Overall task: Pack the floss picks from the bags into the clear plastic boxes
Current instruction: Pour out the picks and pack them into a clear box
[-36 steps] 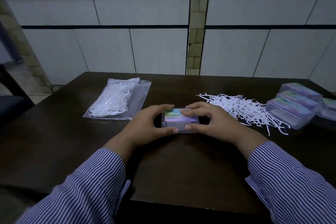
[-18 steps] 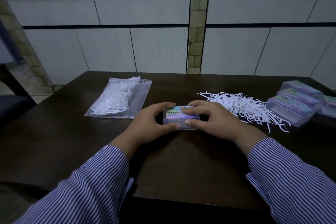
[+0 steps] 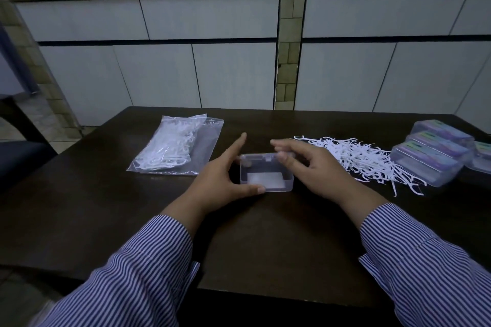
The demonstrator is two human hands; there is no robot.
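Observation:
A clear plastic box stands open in the middle of the dark table, and its inside looks empty. My left hand grips its left end, thumb along the front wall and index finger pointing away. My right hand pinches the raised lid at the box's far edge. A clear bag of white floss picks lies to the left. To the right, a loose pile of floss picks is spread on the table.
Several closed clear boxes with coloured labels are stacked at the right edge of the table. A tiled wall with white panels rises behind the table. A dark chair stands at the left.
The box lay closed with its coloured label up under both hands. Now my right hand has swung the lid up and back, and the box is open.

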